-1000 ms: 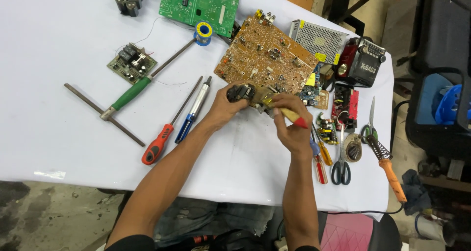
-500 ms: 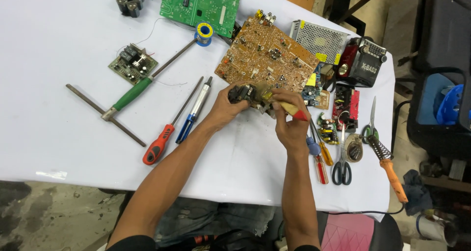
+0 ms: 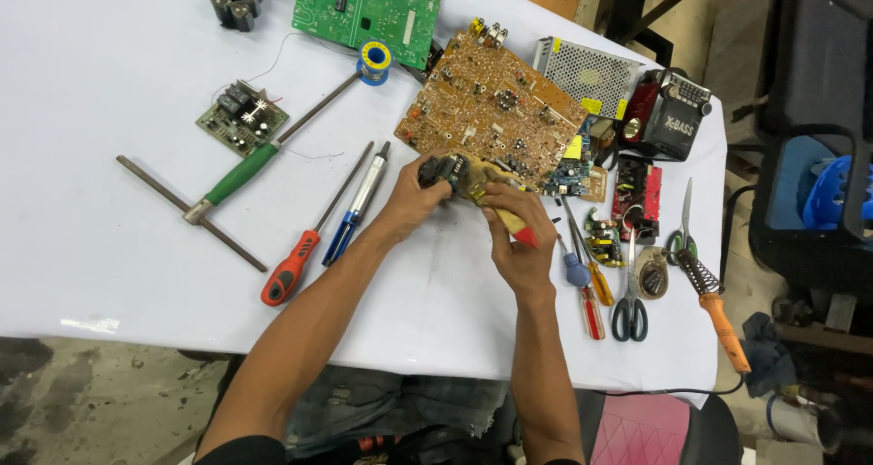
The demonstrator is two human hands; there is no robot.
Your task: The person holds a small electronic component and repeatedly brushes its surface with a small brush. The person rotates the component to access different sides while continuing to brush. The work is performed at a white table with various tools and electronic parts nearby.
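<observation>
My left hand (image 3: 411,201) grips a small circuit board (image 3: 459,172) carrying dark bulky parts, lifted a little above the white table (image 3: 109,83). My right hand (image 3: 514,233) is closed on a tool with a tan and red handle (image 3: 516,230), its working end resting against that small board. Just beyond both hands lies a large brown circuit board (image 3: 496,106), solder side up.
Left of my hands lie a red-handled screwdriver (image 3: 291,267), a blue tool (image 3: 359,206), a green-handled screwdriver (image 3: 241,174) and a T-bar. A green board (image 3: 368,6), solder spool (image 3: 374,60) and capacitors sit at the back. Scissors (image 3: 629,306), soldering iron (image 3: 718,315), small boards and a red radio (image 3: 664,115) lie right.
Both hands stay over the same spot. My right hand has shifted slightly, bringing the red-tipped handle lower and nearer to me against the small board.
</observation>
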